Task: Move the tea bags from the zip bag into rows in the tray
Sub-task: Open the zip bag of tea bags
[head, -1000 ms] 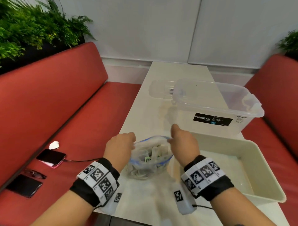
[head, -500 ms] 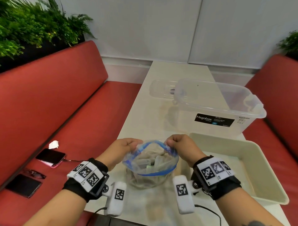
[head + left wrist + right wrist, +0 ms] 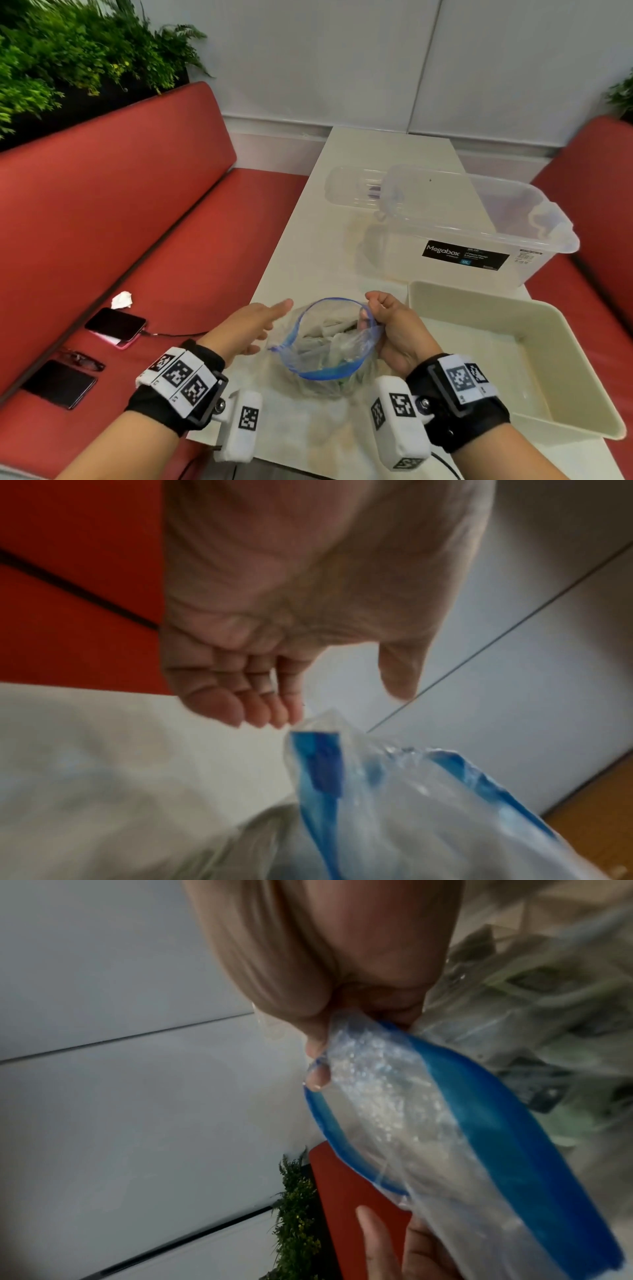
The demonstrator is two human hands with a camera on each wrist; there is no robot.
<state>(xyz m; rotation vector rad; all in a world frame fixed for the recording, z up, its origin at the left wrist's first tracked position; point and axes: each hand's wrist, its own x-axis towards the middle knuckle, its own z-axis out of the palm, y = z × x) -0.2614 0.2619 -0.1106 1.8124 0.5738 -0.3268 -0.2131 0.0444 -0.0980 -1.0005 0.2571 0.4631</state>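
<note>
Pinching the zip bag (image 3: 325, 346) rim, right hand (image 3: 394, 329); left hand (image 3: 246, 325) loose-fingered, holding nothing.

Left hand (image 3: 251, 327) releases the left rim of the zip bag (image 3: 325, 342) and now hovers beside it, fingers extended, at lower centre of the head view; right hand (image 3: 390, 325) alone pinches the right rim; the blue-edged mouth gapes wider and tilts toward the right hand.
</note>
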